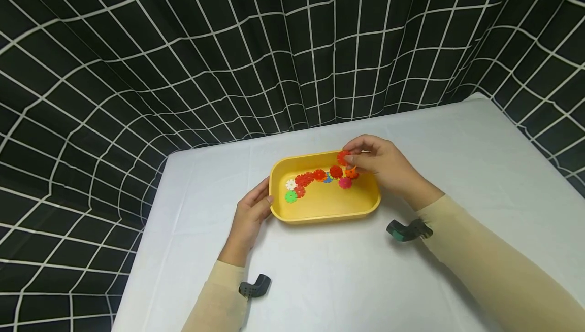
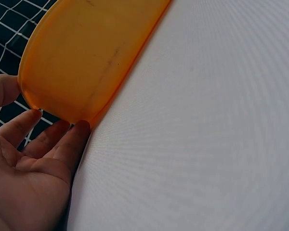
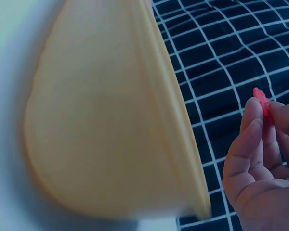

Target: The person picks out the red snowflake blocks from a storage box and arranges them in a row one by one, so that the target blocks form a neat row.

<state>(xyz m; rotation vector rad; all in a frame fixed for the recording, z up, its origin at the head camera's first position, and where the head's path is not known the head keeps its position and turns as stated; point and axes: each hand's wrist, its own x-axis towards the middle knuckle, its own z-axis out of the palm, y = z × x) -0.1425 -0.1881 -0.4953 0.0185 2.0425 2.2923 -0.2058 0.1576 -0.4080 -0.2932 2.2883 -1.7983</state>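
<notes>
A yellow plastic tray (image 1: 324,207) sits on the table in the head view. My left hand (image 1: 249,215) holds its left end; in the left wrist view the thumb is at the rim and the fingertips (image 2: 82,127) touch the outer wall. Above the tray's far right corner, my right hand (image 1: 377,164) pinches a red snowflake disc (image 1: 344,158) between thumb and fingers. That red disc (image 3: 262,103) appears edge-on in the right wrist view. Inside the tray lie several more discs, including a green disc (image 1: 291,196), a white disc (image 1: 291,184) and a pink disc (image 1: 345,183).
A white cloth covers the table (image 1: 320,276). Behind and beside it hangs a dark curtain (image 1: 256,58) with a white grid. Each wrist wears a small black camera mount, one on the left (image 1: 256,286) and one on the right (image 1: 409,230).
</notes>
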